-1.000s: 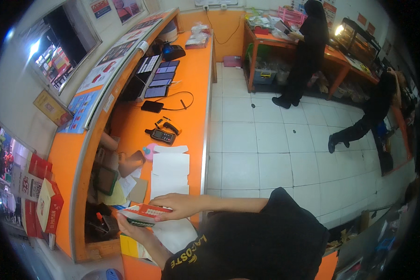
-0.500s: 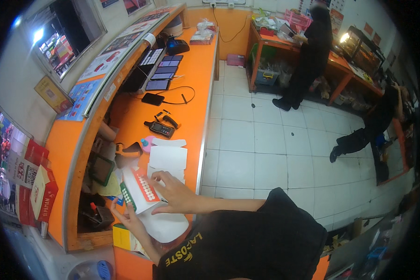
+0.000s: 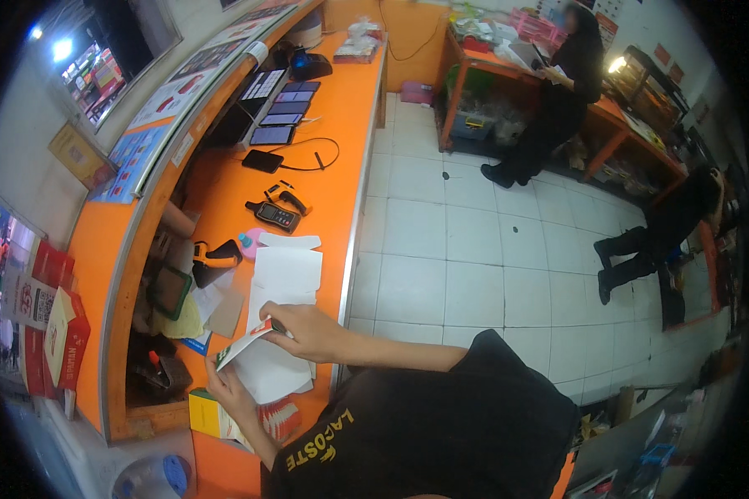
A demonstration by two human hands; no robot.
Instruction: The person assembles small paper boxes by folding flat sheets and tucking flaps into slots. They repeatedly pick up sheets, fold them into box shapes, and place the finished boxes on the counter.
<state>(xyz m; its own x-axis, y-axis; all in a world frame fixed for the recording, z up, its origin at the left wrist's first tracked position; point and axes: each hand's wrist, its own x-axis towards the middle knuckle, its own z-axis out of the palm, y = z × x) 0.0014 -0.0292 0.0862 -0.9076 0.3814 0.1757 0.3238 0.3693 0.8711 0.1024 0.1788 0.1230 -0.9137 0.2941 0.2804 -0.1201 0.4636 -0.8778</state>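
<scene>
Printed cardboard tipped edge-on on my feed.
Left hand pinches near end, right hand far; uneven squeeze could crease it.

Head cam, L one of pair, wide fisheye w/ dark rim. Faces down past wearer's black shirt; L hand & R hand fairly near, lower ctr-left. Orange table recedes up L, tiled floor R, co-worker farther off, upper R.

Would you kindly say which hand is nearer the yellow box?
Left. In the picture, the left hand is just up and right of the yellow box; the right hand is farther up and right.
</scene>
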